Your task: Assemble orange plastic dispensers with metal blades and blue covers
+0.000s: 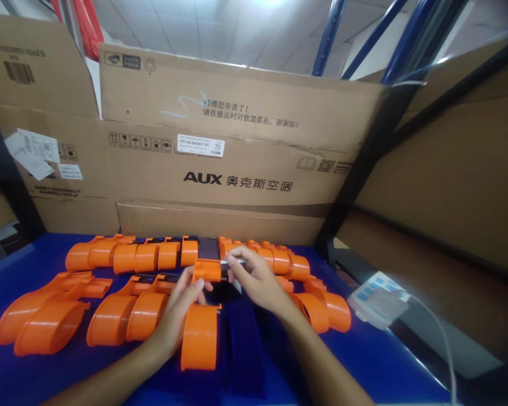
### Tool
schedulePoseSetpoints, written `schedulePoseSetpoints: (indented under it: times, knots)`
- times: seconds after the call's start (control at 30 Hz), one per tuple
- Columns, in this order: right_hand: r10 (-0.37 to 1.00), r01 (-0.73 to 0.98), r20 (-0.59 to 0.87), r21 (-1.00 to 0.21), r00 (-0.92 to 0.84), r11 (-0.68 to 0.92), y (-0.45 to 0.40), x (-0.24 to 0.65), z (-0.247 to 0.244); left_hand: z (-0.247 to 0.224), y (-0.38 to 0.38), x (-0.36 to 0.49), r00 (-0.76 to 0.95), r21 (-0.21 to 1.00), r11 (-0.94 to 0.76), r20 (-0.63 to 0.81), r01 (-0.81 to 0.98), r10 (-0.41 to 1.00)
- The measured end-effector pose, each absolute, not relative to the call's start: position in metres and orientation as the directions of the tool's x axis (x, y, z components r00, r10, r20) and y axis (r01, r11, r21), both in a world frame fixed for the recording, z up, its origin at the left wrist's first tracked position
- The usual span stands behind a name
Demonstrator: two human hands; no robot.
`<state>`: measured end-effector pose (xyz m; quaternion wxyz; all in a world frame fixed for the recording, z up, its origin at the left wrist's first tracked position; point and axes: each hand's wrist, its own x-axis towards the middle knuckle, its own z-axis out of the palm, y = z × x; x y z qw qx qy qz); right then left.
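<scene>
Orange part: pinched at its block end between thumb and fingers of left hand, with ring directly below the grip. Cannot tell whether joined to ring; hidden there by fingers. Closed narrow at the part's right end: right hand, with thin pale strip between thumb and fingertips. Against the part or just beside it; too small to tell.

Could twist out of left fingers if pushed hard from the right, being held only by a short block. Might skid along the block if slanted or pressed off its line, then jab the left fingers just beneath. Could bend, too, if thin and soft; impossible to judge here. If dropped, likely to land on blue band, below and right of the grip.

Set out on blue table, left, right and beyond the grip: 2 rows of other parts, near enough to be knocked by a wide elbow. Partly covered by right arm on that side. Directly beyond the grip: dark slab; farther, carton, closing off reach forward. Well to the right: white device with trailing cable, liable to snag a sleeve or wrist.
</scene>
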<state>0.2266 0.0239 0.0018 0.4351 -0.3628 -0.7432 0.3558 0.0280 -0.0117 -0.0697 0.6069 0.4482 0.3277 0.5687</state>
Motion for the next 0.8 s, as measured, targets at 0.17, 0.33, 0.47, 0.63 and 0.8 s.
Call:
schedulePoseSetpoints:
  times: [0.17, 0.33, 0.47, 0.63, 0.8]
  knots:
    - [0.863, 0.187, 0.435, -0.853, -0.259, 0.486, 0.0250, 0.2249, -0.0009, -0.0702, -0.0100, 0.0270, 0.166, 0.913, -0.014, 0.089, -0.407, 0.982]
    - [0.853, 0.145, 0.402, -0.872, -0.333, 0.468, 0.0253, 0.2255, -0.0018, -0.0662, -0.0114, 0.0285, 0.136, 0.894, -0.013, 0.083, -0.448, 0.987]
    - [0.855, 0.169, 0.395, -0.868, -0.335, 0.467, 0.0266, 0.2270, -0.0031, -0.0644, -0.0130, 0.0306, 0.122, 0.878, -0.009, 0.077, -0.479, 0.990]
    - [0.852, 0.170, 0.369, -0.875, -0.371, 0.453, 0.0278, 0.2286, -0.0041, -0.0658, -0.0124, 0.0323, 0.113, 0.862, -0.022, 0.092, -0.507, 0.989]
    - [0.851, 0.166, 0.356, -0.881, -0.386, 0.443, 0.0271, 0.2276, -0.0040, -0.0669, -0.0091, 0.0330, 0.090, 0.850, -0.005, 0.061, -0.526, 0.994]
